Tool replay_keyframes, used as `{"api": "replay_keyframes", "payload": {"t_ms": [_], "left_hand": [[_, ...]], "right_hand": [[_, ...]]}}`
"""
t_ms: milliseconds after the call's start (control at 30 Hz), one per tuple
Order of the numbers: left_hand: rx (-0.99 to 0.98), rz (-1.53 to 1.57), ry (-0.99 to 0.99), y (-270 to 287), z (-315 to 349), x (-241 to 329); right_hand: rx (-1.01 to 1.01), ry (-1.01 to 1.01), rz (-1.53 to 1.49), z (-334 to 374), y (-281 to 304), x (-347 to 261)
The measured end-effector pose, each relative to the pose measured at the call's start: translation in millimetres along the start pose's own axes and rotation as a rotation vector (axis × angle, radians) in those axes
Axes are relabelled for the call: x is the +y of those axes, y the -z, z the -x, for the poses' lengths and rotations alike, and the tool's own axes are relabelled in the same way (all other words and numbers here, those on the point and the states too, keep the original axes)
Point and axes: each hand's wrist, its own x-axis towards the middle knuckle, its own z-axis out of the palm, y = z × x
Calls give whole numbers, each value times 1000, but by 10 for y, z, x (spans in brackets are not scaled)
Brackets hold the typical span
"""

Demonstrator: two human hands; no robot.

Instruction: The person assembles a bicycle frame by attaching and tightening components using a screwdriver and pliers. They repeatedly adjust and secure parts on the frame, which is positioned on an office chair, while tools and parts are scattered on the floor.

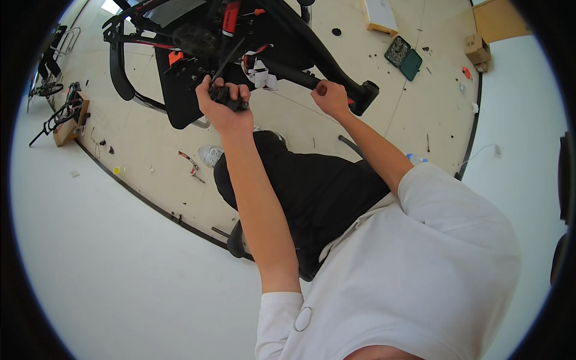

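My left hand (225, 108) is closed around a chunky black part (233, 101), mostly hidden by the fingers. A thin dark rod (229, 59) slants up from the same grip; whether it belongs to that part I cannot tell. My right hand (330, 98) has its fingers curled together beside the dark tube of a bicycle frame (321, 51); whatever it pinches is hidden. The frame, black with red marks, lies over a black chair seat (180, 108). White-and-black straps (260, 75) hang by the tube, between my hands.
Red-handled pliers (191, 163) lie on the floor left of my legs. An open green case (403, 58) of small parts sits beyond my right hand, near a white box (380, 17). Cardboard boxes (477, 49) stand at the right wall. More bicycle parts (67, 117) are at the left.
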Motion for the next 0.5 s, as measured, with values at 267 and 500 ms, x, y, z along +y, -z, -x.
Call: {"api": "replay_keyframes", "payload": {"t_ms": [267, 500], "left_hand": [[21, 59, -66, -48, -18, 44], [-15, 28, -18, 99, -66, -243]], "right_hand": [[73, 113, 81, -109, 20, 79], [57, 145, 79, 128, -176, 544]]}}
